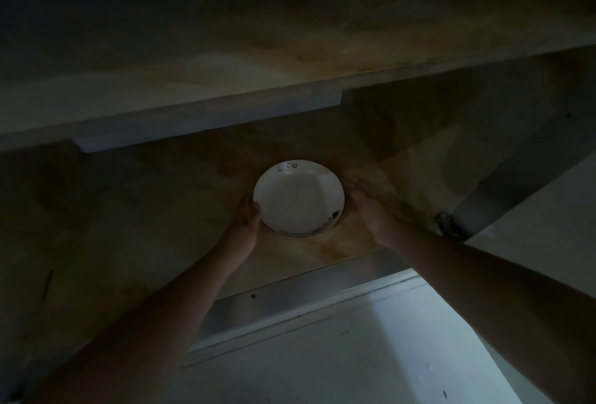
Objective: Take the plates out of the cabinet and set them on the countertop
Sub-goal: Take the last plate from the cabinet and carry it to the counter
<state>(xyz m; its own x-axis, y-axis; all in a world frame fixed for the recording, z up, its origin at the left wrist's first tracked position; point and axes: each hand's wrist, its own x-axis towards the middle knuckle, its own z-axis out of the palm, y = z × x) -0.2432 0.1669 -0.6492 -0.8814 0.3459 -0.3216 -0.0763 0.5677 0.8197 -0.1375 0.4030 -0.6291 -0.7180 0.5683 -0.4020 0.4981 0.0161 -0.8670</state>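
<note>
a dim view down into a low cabinet. a white plate [298, 199] sits on the brown, stained cabinet shelf [135, 210], near the shelf's front edge and about midway across it. dark handwriting marks the plate's far rim, and dark smudges run along its near right rim.

two bare forearms reach in from the near side toward the plate. the left hand [246, 220] is at the plate's left edge, its fingers curved against the rim. the right hand [362, 207] is at the plate's right edge, its fingers reaching round that side. it is too dark to tell whether the plate is lifted off the shelf or resting on it.

above the plate, a second shelf board [225, 58] crosses the view. to the right of the plate, an open cabinet door [516, 178] with a metal hinge [446, 224]. nearer than the plate, below the shelf's front edge, a pale floor [354, 355].
</note>
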